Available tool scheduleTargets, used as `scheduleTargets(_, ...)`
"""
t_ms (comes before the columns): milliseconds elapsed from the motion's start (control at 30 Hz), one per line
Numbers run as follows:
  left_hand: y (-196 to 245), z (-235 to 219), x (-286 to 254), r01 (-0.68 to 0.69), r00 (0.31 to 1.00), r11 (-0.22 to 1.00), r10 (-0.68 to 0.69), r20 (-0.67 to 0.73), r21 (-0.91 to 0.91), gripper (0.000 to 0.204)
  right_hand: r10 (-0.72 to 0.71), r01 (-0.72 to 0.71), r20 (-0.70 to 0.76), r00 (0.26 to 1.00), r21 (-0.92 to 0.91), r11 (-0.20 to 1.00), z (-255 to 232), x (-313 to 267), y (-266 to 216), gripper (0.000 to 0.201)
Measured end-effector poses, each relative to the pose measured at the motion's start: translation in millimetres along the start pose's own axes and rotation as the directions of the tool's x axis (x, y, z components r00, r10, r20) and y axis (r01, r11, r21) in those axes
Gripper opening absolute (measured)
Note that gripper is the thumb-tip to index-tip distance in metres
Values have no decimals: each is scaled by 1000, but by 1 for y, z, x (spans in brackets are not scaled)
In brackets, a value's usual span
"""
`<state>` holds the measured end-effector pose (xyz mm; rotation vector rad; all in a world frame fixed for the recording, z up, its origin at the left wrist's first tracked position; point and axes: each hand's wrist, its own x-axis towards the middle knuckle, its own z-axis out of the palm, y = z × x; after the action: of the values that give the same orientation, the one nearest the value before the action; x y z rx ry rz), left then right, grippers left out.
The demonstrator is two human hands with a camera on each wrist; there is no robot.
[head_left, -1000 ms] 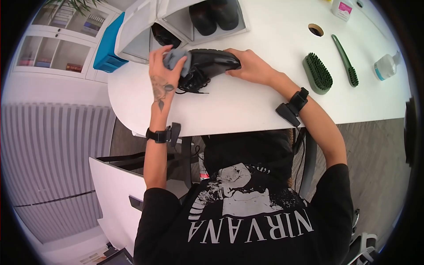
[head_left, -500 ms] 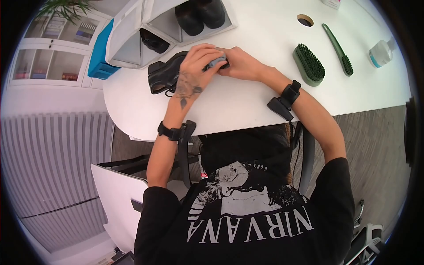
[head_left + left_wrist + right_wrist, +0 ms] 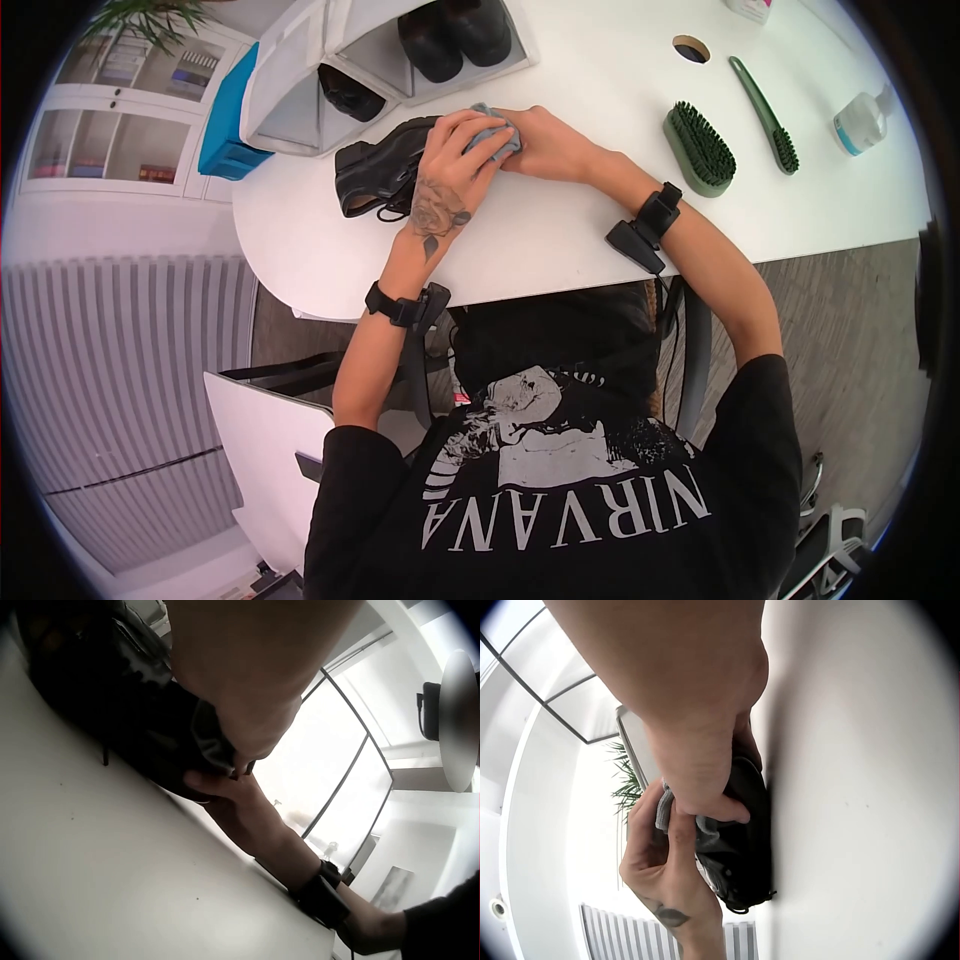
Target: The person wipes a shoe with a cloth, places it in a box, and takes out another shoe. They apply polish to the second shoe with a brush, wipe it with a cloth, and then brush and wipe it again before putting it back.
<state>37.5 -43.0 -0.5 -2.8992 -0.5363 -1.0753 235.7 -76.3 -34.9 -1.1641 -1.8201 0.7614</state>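
A black lace-up shoe [image 3: 375,170] lies on the white table, its heel toward the left and its toe under the hands. My left hand [image 3: 450,170] holds a grey-blue cloth [image 3: 495,143] against the toe end, fingers curled over it. My right hand [image 3: 545,145] grips the toe from the right, close beside the cloth. In the right wrist view the right thumb lies on the shoe [image 3: 750,799], and the left hand [image 3: 675,877] pinches the cloth [image 3: 709,829]. Part of the toe is hidden by both hands.
Fabric-sided boxes [image 3: 300,115] with black shoes [image 3: 455,40] stand behind the shoe. To the right on the table [image 3: 600,240] are an oval green brush [image 3: 700,150], a long-handled green brush [image 3: 765,115] and a clear bottle [image 3: 862,124]. A round hole [image 3: 690,48] is in the tabletop.
Over the last second the left hand and cloth have moved right, from the shoe's heel end to its toe. The shoe has shifted left and lower. The right hand still grips the toe.
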Motion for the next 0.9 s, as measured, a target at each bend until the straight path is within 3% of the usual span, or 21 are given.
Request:
scheduleTargets(167,0,-8,5,-66,998,997,65,11,38,31,19,-19,20,1000,2,1000,-1,2,-1,42)
scheduleTargets(300,-17,-28,-3,9,998,998,-5,-56,67,28,11,-11,-2,1000,-10,1000,-2,3,-5,54)
scheduleTargets(467,-60,-78,-45,286,958,953,-285,-26,98,23,87,-87,7,996,-34,996,-3,6,-10,55)
scheduleTargets(600,-113,-113,-97,530,847,837,-528,-50,136,18,36,-36,-18,999,-8,999,3,6,5,47)
scheduleTargets(700,-118,-122,-102,727,682,671,-730,-37,146,18,12,-12,-39,999,-11,1000,3,7,3,46)
scheduleTargets(800,-104,-110,-89,665,746,727,-655,-119,170,19,21,-21,-40,999,6,1000,1,6,-2,45)
scheduleTargets(833,-100,-102,-81,589,808,786,-574,-131,189,19,35,-35,-27,999,-1,999,0,6,-3,45)
scheduleTargets(900,-86,-83,-58,497,867,858,-483,-126,131,19,59,-59,-8,998,-6,998,-1,5,-5,45)
